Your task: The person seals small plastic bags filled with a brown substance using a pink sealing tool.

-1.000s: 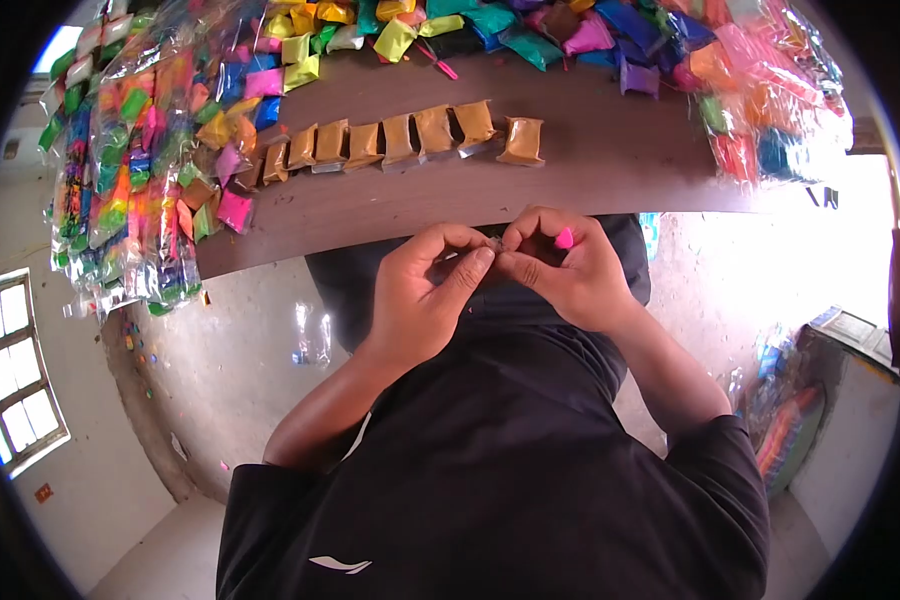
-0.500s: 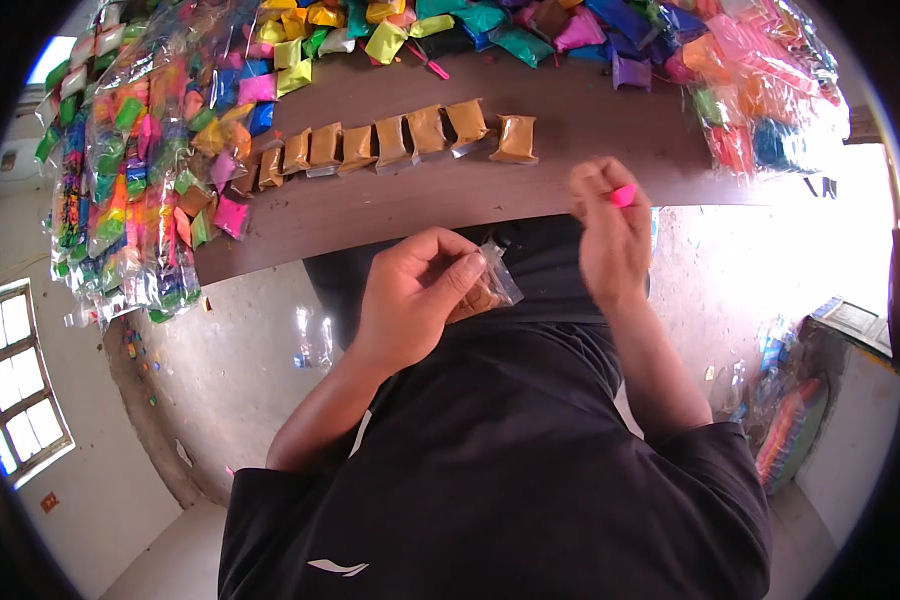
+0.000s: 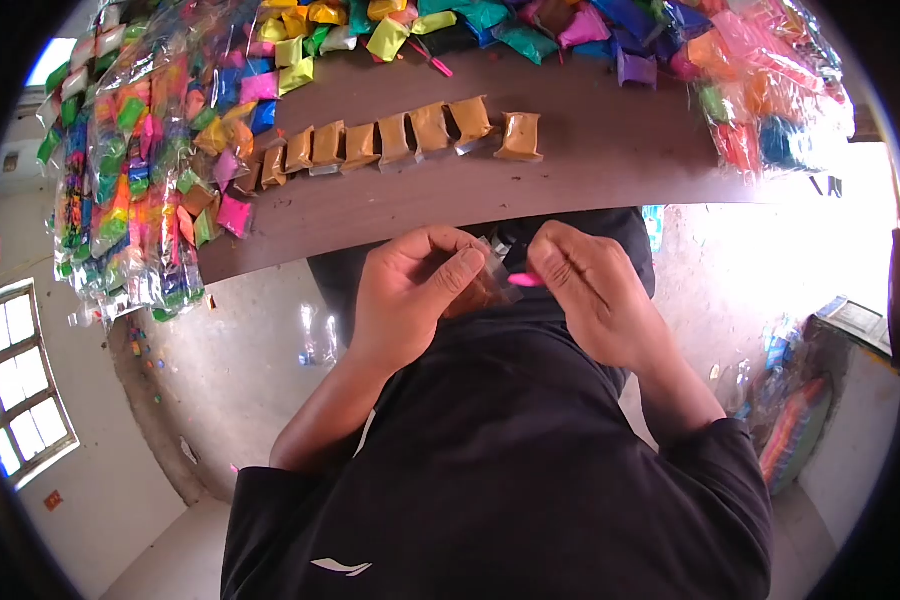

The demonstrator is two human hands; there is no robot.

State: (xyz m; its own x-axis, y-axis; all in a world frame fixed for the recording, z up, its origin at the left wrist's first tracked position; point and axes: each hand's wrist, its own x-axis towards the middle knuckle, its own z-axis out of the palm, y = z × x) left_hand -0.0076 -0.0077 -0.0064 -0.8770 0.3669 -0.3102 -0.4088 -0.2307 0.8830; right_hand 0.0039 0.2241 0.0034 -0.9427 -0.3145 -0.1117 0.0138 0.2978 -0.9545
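My left hand (image 3: 410,290) pinches a small clear plastic bag (image 3: 497,272) with something brown in its lower part, over my lap below the table edge. Closed around a small pink tool (image 3: 526,280), my right hand (image 3: 595,290) is just right of the bag, with the tool's pink tip pointing at it. Whether the tip touches the bag cannot be made out. On the brown table (image 3: 370,205) above my hands lies a row of several tan-brown packets (image 3: 394,138), and one more packet (image 3: 520,137) sits a little apart at its right end.
Many colourful packets (image 3: 295,75) line the table's far side. Clear bags of coloured packs are heaped at the left (image 3: 130,190) and right (image 3: 760,100). Near the far packets lies a pink-handled item (image 3: 440,66). Plastic wrappers (image 3: 318,335) are on the floor.
My right hand has come down and left with the pink tool, from above the table edge to beside the bag. My left hand has hardly moved and still holds the bag.
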